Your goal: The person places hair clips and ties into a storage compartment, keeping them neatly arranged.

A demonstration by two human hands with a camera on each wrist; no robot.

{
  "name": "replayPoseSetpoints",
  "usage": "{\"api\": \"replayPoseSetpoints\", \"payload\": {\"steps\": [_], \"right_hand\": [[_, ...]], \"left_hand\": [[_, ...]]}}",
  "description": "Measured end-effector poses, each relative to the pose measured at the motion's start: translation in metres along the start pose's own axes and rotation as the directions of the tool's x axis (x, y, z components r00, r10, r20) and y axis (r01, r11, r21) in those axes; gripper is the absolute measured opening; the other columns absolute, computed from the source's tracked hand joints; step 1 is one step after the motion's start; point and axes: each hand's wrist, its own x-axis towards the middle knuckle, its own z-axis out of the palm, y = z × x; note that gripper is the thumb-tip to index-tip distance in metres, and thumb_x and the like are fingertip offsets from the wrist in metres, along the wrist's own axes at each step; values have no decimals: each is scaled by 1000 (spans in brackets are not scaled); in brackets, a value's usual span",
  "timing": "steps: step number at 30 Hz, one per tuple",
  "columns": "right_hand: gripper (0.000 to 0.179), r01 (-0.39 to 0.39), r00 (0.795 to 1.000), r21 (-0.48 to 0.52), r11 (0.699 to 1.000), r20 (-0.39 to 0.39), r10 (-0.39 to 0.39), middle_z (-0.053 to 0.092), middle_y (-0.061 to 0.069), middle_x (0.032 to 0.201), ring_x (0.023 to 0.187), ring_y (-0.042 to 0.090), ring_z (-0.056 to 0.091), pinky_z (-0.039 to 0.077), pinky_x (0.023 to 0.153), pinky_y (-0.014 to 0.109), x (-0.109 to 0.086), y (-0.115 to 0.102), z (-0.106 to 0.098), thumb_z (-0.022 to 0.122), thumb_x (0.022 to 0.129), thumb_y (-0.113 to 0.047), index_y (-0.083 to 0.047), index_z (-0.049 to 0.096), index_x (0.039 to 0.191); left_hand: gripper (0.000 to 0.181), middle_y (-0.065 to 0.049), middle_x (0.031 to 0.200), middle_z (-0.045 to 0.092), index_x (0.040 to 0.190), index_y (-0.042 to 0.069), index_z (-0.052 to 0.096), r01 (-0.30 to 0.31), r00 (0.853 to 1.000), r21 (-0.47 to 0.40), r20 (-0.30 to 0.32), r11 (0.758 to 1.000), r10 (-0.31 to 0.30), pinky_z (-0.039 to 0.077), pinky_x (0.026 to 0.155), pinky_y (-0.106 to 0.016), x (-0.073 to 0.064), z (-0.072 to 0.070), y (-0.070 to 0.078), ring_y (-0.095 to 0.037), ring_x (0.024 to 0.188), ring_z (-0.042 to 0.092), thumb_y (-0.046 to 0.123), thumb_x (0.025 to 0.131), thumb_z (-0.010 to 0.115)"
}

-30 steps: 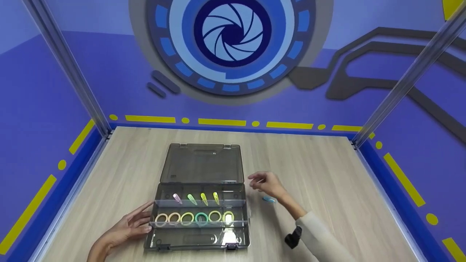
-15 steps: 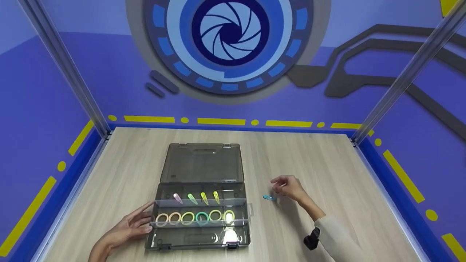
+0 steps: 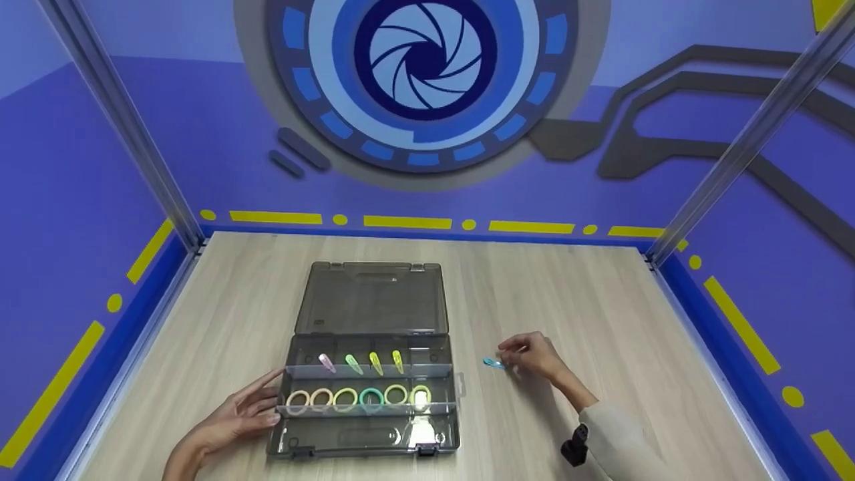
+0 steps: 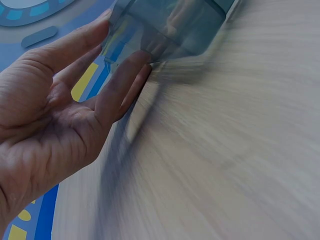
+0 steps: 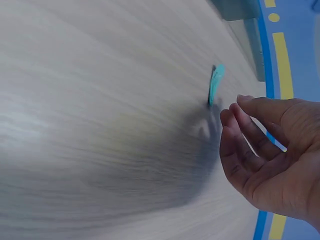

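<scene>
A smoky transparent divider box [image 3: 320, 437] lies with its lid [image 3: 371, 307] laid back on the table. Its back compartment has a pink hair clip [image 3: 326, 363], a green hair clip [image 3: 353, 365] and two yellow hair clips [image 3: 375, 364]. Several pastel rings [image 3: 346, 399] stand in a row in the middle one. My left hand [image 3: 234, 414] touches the box's left side with extended fingers, as the left wrist view also shows. My right hand [image 3: 534, 355], loosely bent and holding nothing, hovers beside a blue hair clip [image 5: 216, 82] on the table; a gap separates them in the right wrist view.
The wood-grain table [image 3: 568, 294] is enclosed by blue printed panels [image 3: 427, 194] at the back and sides. Metal posts [image 3: 728, 167] rise at the back corners. The front compartment of the box shows bright glare.
My right hand has moved right from beside the box, then lowered towards the blue hair clip. My left hand stays at the box's left side.
</scene>
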Motion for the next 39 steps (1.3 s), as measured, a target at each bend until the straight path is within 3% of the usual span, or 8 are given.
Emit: {"api": "replayPoseSetpoints", "payload": {"steps": [9,14,18,28,32,39], "right_hand": [[13,124,992,-106,987,49,-119,77,20,91,77,19,69,50,66,18,7,3,12,75,87,2,6,77,99],[12,97,994,-98,991,60,-91,72,17,81,67,7,55,42,59,16,8,2,17,74,85,6,7,76,97],[11,81,996,-105,991,56,-76,70,15,79,66,6,49,38,58,17,9,1,19,72,85,7,7,76,96],[7,39,999,-125,991,37,-35,70,9,79,68,8,51,41,61,18,4,0,23,72,85,8,4,76,90],[4,28,999,-114,993,21,-26,71,10,79,67,7,52,42,60,17,3,-2,23,73,87,5,4,76,90],[6,4,1000,-2,1000,-10,-4,74,18,83,66,8,59,44,56,16,6,-14,21,72,89,2,7,74,92]], "left_hand": [[81,-38,157,23,164,11,10,-4,1000,-46,0,999,4,52,101,-26,2,1,0,-22,137,50,9,101,61],[81,-36,157,25,165,12,12,-2,1000,-46,-11,999,2,52,100,-25,2,1,0,-19,134,51,10,101,62],[82,-36,157,26,164,10,10,-9,1000,-32,-11,999,9,51,101,-24,1,1,0,-19,135,51,9,101,62],[81,-34,158,27,164,11,11,6,1000,-27,-17,1000,-6,49,101,-23,0,1,0,-22,138,49,11,101,62],[81,-33,156,29,164,9,10,-26,1000,-30,1,999,26,50,102,-23,0,1,-2,-21,137,50,8,101,62],[80,-32,154,34,164,7,10,-86,995,-49,46,995,88,51,103,-27,0,0,-4,-14,134,53,3,101,59]]}}
